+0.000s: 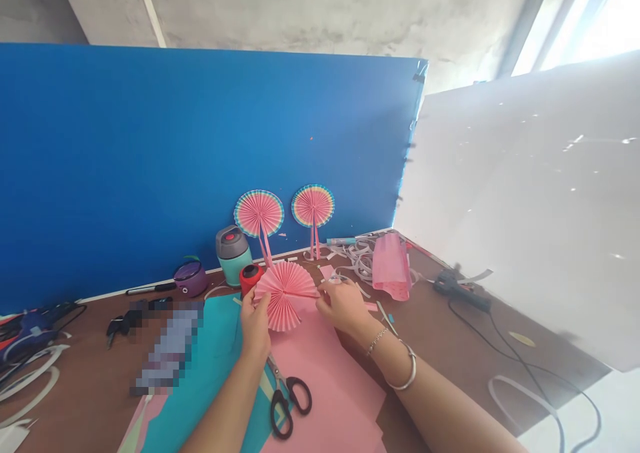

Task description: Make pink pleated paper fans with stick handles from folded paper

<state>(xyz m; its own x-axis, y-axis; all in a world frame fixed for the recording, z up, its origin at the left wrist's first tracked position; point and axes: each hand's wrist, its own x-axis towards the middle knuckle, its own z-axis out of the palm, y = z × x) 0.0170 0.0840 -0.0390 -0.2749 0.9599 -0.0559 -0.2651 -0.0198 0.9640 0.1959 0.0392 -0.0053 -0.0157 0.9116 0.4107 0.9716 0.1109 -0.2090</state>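
A round pleated pink paper fan [285, 286] is spread between my two hands above the sheets. My left hand [256, 323] grips its left edge, thumb on the front of the pleats. At its right edge, the fingers of my right hand [345, 304] pinch the paper where a seam runs in from the centre. Pink paper sheets [320, 379] lie below, overlapping a teal sheet [200, 373]. Black-handled scissors [287, 396] rest on the sheets near my left forearm, blades toward the fan. Two finished-looking fans, a left one [259, 214] and a right one [313, 206], lean on the blue panel.
A teal flask [234, 256], a red roll-shaped object [251, 277] and a purple cup [191, 278] stand along the back. Tangled pale strips [360, 259] and a pink packet [391, 266] lie right of them. A black power strip [463, 289] trails cables at right.
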